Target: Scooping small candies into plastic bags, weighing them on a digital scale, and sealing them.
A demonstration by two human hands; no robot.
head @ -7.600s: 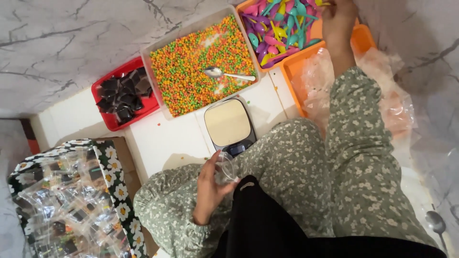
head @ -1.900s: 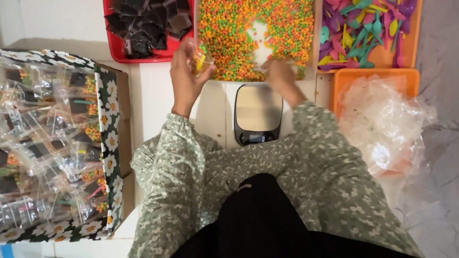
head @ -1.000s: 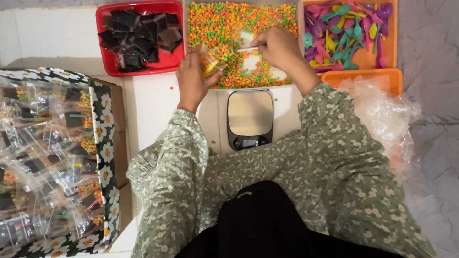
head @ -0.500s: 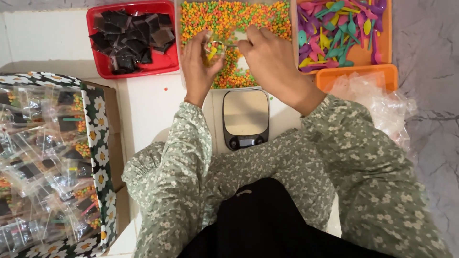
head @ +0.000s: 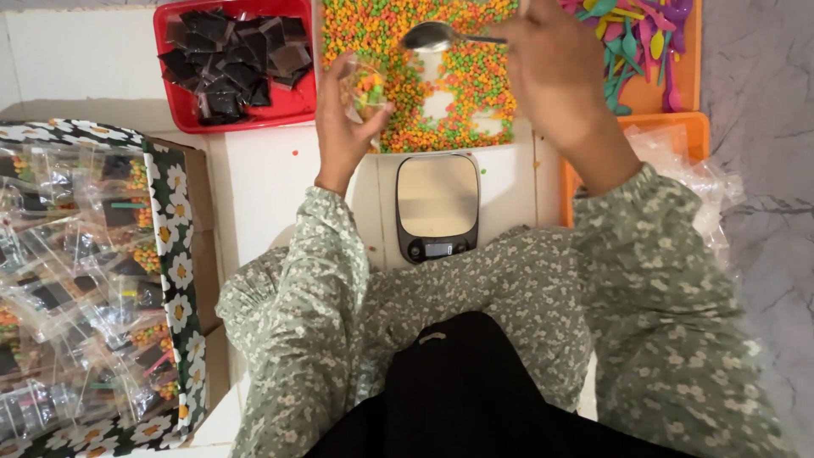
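At the far left, a cardboard box with a daisy-printed black rim (head: 176, 280) stands packed with sealed clear packets (head: 76, 280), each showing dark pieces and coloured bits. Above it and to the right, a red plastic tray (head: 297, 106) holds a heap of small dark glossy sachets (head: 233, 59).

Next along, the left hand (head: 343, 127) is curled around a small clear plastic pouch (head: 366, 85) that already has some orange and green candy in its bottom; the fingers are clamped on the pouch, holding it upright over the near edge of the wide tray of orange, green and yellow candy pellets (head: 424, 76). Just right of the pouch's mouth sits the bowl of a metal spoon (head: 428, 36), its handle running into the right hand (head: 555, 72), whose fingers are closed on it. The bowl looks empty or nearly so, though I cannot be sure.

Below the candy tray, between the forearms, a small silver kitchen scale (head: 437, 203) lies bare. Further right, an orange tray of multicoloured plastic spoons (head: 644, 42) sits above another orange tray holding crumpled clear bags (head: 695, 178).

By my reading, the step in hand is spooning pellets into the pouch. A further scoop calls for keeping the pouch mouth open and steady beneath the spoon's tip so pellets do not spill.
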